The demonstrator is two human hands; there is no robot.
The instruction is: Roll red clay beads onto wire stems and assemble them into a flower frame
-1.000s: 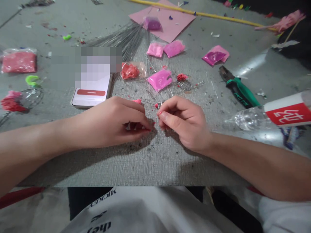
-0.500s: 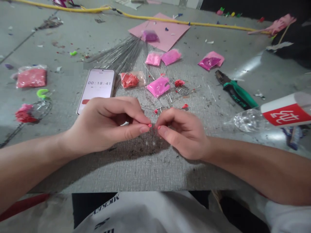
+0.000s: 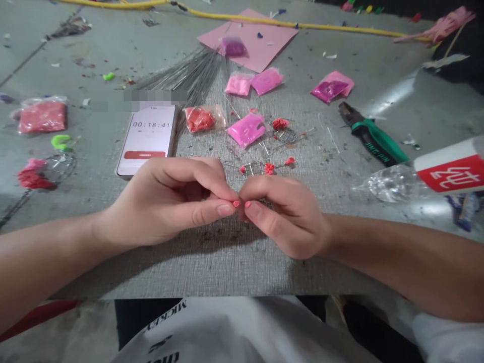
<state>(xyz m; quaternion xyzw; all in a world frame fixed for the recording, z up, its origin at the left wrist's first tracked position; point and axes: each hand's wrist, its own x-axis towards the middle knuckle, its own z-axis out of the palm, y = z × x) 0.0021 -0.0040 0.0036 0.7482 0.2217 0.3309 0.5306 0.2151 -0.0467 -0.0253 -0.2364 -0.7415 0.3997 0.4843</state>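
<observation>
While my left hand point(image 3: 181, 201) pinches one tiny coral-red bit point(image 3: 236, 203) right at the tips of thumb and forefinger, my right hand point(image 3: 289, 217) has another little red bit point(image 3: 248, 204) nipped the same way, and the two sit side by side with only a sliver of space between them! Both grips are closed down tight, thumb against forefinger, and the other fingers curl in behind. We're just above the near part of the grey table point(image 3: 227, 275), fingertips almost meeting. Just beyond my knuckles lies a wire frame point(image 3: 254, 169), a crinkled red flower point(image 3: 269, 168) at its right end. Over by my left hand, the phone point(image 3: 147, 136) reads 00:18:41, its near corner partly hidden from me. Past the hands comes the bag of red clay point(image 3: 200, 119), then a bright pink packet point(image 3: 247, 130) to its right, and behind them a fan of thin metal wires point(image 3: 185, 73) reaching toward a pink sheet point(image 3: 260, 55). Out on the right, green-handled pliers point(image 3: 378, 141) lie slantwise, and a clear bottle point(image 3: 446, 169) with a red-and-white label rests on its side, neck pointing at my right hand.
</observation>
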